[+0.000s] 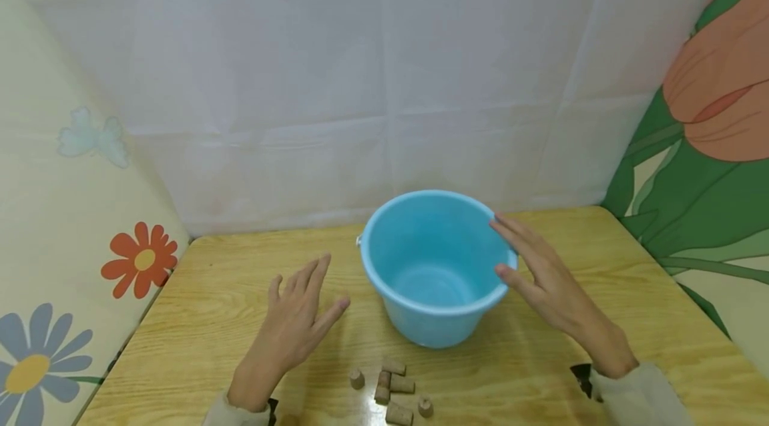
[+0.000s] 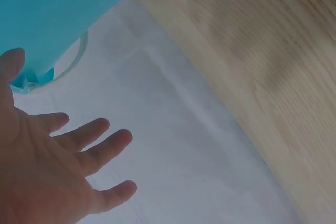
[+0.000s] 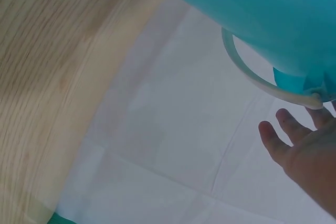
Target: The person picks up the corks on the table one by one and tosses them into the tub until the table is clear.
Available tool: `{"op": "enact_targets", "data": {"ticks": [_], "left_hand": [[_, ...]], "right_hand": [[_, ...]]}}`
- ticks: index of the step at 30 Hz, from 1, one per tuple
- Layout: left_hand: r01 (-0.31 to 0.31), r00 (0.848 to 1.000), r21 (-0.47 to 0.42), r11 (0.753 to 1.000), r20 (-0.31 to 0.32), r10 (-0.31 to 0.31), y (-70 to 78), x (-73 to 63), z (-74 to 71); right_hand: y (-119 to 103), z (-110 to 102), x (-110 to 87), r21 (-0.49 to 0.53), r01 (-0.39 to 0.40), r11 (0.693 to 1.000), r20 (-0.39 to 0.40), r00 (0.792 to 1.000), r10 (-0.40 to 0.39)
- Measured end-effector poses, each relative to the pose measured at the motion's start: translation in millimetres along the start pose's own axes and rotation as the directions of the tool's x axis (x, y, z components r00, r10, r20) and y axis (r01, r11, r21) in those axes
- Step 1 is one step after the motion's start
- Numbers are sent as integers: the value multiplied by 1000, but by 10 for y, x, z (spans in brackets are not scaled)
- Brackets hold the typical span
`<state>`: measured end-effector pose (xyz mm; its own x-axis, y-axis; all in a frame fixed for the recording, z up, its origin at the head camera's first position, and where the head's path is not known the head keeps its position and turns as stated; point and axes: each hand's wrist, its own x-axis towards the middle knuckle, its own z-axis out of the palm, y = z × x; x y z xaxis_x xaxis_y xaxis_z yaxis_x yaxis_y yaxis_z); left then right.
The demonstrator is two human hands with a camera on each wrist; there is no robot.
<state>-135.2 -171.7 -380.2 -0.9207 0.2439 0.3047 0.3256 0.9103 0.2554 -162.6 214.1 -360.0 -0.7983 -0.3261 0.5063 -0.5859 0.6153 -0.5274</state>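
A light blue plastic bucket [image 1: 435, 326] stands upright on the wooden table, and its inside shows nothing lying in it. At its right rim is my right hand [image 1: 549, 279], fingers extended along the outside and thumb by the edge; whether it touches cannot be told. To the left of the bucket my left hand [image 1: 294, 326] hovers with fingers spread, holding nothing. Several corks [image 1: 402, 384] lie in front of the bucket, some on their sides and some upright. The pale bucket handle [image 3: 247, 72] hangs behind the bucket in the right wrist view.
The wooden table [image 1: 210, 306] ends at a white cloth backdrop [image 1: 288, 79]. Side panels flank it: a flower-printed one [image 1: 48, 212] on the left and a green one with a large tulip [image 1: 709, 212] on the right.
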Motion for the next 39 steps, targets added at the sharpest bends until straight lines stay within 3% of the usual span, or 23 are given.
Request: {"op": "enact_targets", "data": {"ticks": [11,19,25,32,39], "left_hand": [[-9,993,-48,999,115,14,38,-45,0],[-22,975,-86,996,220,40,48,-55,0],[-32,967,-103,994,248,57,55,-73,3],[-84,963,-151,985,240,119,11,-104,28],[-139,945,-217,966,264,195,-76,-154,53]], "right_hand": [[1,25,-6,102,-12,995,16,1000,10],[11,64,-3,150,-19,989,17,1000,17],[12,95,-1,157,-28,987,10,1000,27],[6,132,-17,162,-34,986,-10,999,36],[11,155,-18,189,-36,981,-4,999,38]]}}
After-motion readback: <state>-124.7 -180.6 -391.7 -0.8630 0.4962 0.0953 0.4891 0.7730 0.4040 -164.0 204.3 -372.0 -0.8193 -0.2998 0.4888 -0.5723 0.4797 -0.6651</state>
